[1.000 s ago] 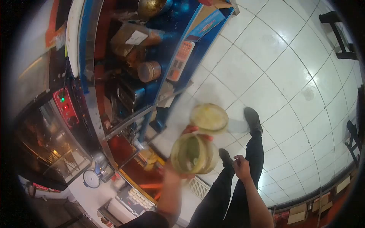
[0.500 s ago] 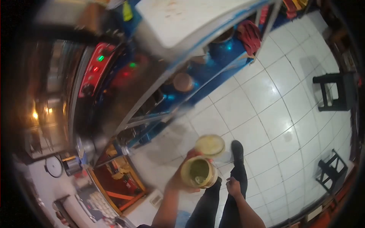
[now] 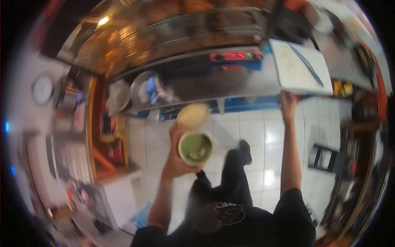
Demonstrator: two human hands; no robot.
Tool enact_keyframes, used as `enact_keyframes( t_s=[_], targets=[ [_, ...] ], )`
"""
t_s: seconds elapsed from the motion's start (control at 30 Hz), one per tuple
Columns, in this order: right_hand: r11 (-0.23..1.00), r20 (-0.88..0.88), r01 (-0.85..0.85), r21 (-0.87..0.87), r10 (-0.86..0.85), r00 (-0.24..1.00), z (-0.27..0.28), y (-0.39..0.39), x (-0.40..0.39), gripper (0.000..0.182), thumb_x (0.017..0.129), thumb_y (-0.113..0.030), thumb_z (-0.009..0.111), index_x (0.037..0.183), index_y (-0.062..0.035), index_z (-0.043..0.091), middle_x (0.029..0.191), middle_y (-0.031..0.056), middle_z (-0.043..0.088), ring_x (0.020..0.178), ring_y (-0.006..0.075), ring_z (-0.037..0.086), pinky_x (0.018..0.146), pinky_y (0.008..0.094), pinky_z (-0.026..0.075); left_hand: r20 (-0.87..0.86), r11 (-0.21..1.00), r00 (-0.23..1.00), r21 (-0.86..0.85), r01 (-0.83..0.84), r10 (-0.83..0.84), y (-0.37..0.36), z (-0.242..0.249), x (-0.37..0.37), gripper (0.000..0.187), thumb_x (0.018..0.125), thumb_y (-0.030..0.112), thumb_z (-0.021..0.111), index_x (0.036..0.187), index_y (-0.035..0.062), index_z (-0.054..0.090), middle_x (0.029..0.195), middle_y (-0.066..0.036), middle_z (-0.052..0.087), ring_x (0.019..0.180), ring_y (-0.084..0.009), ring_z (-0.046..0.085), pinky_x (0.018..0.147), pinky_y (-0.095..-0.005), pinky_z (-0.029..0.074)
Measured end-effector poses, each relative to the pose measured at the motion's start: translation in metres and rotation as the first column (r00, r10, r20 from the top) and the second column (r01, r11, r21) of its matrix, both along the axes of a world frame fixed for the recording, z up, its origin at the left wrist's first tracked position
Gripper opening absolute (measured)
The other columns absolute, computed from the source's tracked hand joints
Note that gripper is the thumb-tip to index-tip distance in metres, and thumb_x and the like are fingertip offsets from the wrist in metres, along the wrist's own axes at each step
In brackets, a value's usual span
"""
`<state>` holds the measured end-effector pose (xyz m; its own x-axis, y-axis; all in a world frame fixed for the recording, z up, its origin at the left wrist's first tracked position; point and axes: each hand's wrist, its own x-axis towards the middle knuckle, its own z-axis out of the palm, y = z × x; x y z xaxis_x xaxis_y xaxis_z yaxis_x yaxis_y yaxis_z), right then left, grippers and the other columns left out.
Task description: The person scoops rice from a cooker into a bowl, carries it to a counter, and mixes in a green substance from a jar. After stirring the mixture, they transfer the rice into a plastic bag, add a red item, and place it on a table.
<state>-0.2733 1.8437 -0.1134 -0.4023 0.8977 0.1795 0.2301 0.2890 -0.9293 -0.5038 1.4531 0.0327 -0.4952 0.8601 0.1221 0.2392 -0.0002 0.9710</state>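
Observation:
My left hand (image 3: 176, 150) is closed around an open jar (image 3: 196, 149), tilted so its mouth faces me. Greenish contents with a pale lump show inside. Beyond the rim, a round yellowish lid (image 3: 194, 115) sits at the fingers of the same hand, apart from the mouth. Stretched forward, my right hand (image 3: 287, 101) is closed at the front edge of the metal counter (image 3: 240, 86), just below a white cutting board (image 3: 300, 68). Whether those fingers hold anything is hidden by blur. A long dark-blue knife (image 3: 306, 65) lies across the board.
Behind the counter stands a lit glass display case (image 3: 164, 41) with a red control panel (image 3: 235, 56). Metal bowls (image 3: 144, 88) rest at the counter's left end. A dark stool (image 3: 327, 159) stands on the tiled floor to the right. An orange-framed wooden cabinet (image 3: 91, 136) is at left.
My view has swung round to face the counter. My right hand has gone from beside my leg to the counter edge by the board. The jar and lid stay in my left hand.

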Motion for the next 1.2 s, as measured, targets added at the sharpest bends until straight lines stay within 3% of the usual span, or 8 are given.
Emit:
enact_keyframes(
  t_s=[0.1, 0.17, 0.2, 0.23, 0.3, 0.43, 0.5, 1.2],
  targets=[
    [0.981, 0.042, -0.071, 0.180, 0.065, 0.997, 0.006, 0.132, -0.099, 0.021, 0.093, -0.018, 0.054, 0.093, 0.0015, 0.062, 0.077, 0.0119, 0.066, 0.063, 0.0169, 0.063, 0.057, 0.0306, 0.050, -0.401, 0.980, 0.900, -0.026, -0.198, 0.171, 0.011, 0.055, -0.034, 0.120, 0.048, 0.026, 0.091, 0.144, 0.0055, 0.021, 0.144, -0.018, 0.016, 0.138, -0.0358, 0.019, 0.112, -0.0463, 0.023],
    [0.977, 0.280, -0.081, 0.196, 0.023, 0.960, -0.024, 0.215, -0.150, 0.029, 0.089, -0.025, 0.060, 0.100, 0.0026, 0.063, 0.082, 0.0125, 0.067, 0.072, 0.0218, 0.065, 0.066, 0.0331, 0.052, -0.353, 0.951, 0.886, 0.034, -0.308, 0.299, 0.032, 0.074, -0.053, 0.118, 0.049, 0.019, 0.089, 0.144, 0.0067, 0.021, 0.144, -0.018, 0.014, 0.137, -0.0349, 0.023, 0.112, -0.0451, 0.025],
    [0.878, 0.407, -0.088, 0.470, -0.128, 0.904, -0.016, 0.226, -0.171, 0.030, 0.085, -0.023, 0.061, 0.102, 0.0015, 0.063, 0.083, 0.0133, 0.067, 0.081, 0.0286, 0.065, 0.075, 0.0374, 0.051, -0.291, 0.930, 0.883, 0.113, -0.350, 0.368, 0.038, 0.088, -0.051, 0.117, 0.049, 0.017, 0.089, 0.143, 0.0074, 0.020, 0.144, -0.017, 0.013, 0.136, -0.0342, 0.025, 0.112, -0.0442, 0.026],
    [0.663, 0.178, -0.094, 0.743, -0.060, 0.982, -0.048, 0.265, -0.185, 0.030, 0.082, -0.020, 0.059, 0.103, 0.0015, 0.063, 0.084, 0.0140, 0.067, 0.084, 0.0336, 0.064, 0.079, 0.0398, 0.048, -0.220, 0.900, 0.877, 0.197, -0.389, 0.427, 0.048, 0.098, -0.054, 0.117, 0.049, 0.014, 0.089, 0.143, 0.0081, 0.020, 0.145, -0.017, 0.013, 0.136, -0.0335, 0.027, 0.112, -0.0433, 0.027],
    [0.795, 0.061, -0.147, 0.588, 0.137, 0.989, -0.058, 0.300, -0.216, 0.031, 0.081, -0.023, 0.061, 0.101, 0.0015, 0.064, 0.085, 0.0146, 0.066, 0.084, 0.0296, 0.063, 0.077, 0.0390, 0.048, -0.333, 0.849, 0.782, 0.260, -0.460, 0.526, 0.061, 0.115, -0.063, 0.118, 0.049, 0.011, 0.089, 0.144, 0.0096, 0.019, 0.144, -0.015, 0.017, 0.135, -0.0329, 0.030, 0.112, -0.0427, 0.028],
    [0.872, 0.422, -0.170, 0.458, -0.045, 0.905, -0.051, 0.318, -0.248, 0.031, 0.082, -0.023, 0.061, 0.101, 0.0017, 0.064, 0.085, 0.0141, 0.066, 0.083, 0.0286, 0.063, 0.076, 0.0387, 0.049, -0.277, 0.758, 0.708, 0.173, -0.629, 0.650, 0.078, 0.129, -0.058, 0.116, 0.052, 0.020, 0.091, 0.144, 0.0088, 0.020, 0.145, -0.019, 0.021, 0.140, -0.0337, 0.018, 0.113, -0.0436, 0.022],
    [0.878, 0.483, -0.183, 0.442, -0.061, 0.874, -0.050, 0.319, -0.256, 0.031, 0.082, -0.023, 0.061, 0.100, 0.0017, 0.064, 0.085, 0.0139, 0.066, 0.083, 0.0281, 0.063, 0.076, 0.0386, 0.049, -0.486, 0.740, 0.607, 0.136, -0.659, 0.629, 0.084, 0.137, -0.055, 0.126, 0.048, 0.008, 0.090, 0.146, 0.0116, 0.010, 0.144, -0.014, 0.021, 0.128, -0.0276, 0.042, 0.107, -0.0427, 0.037],
    [0.914, 0.590, -0.155, 0.375, -0.107, 0.800, -0.050, 0.305, -0.229, 0.030, 0.083, -0.022, 0.061, 0.099, 0.0025, 0.064, 0.084, 0.0118, 0.066, 0.080, 0.0232, 0.063, 0.073, 0.0372, 0.049, -0.284, 0.516, 0.497, -0.010, -0.857, 0.820, 0.009, 0.102, -0.056, 0.114, 0.053, 0.009, 0.084, 0.146, 0.0106, 0.017, 0.149, -0.014, 0.012, 0.138, -0.0295, 0.027, 0.110, -0.0423, 0.033]
  ],
)
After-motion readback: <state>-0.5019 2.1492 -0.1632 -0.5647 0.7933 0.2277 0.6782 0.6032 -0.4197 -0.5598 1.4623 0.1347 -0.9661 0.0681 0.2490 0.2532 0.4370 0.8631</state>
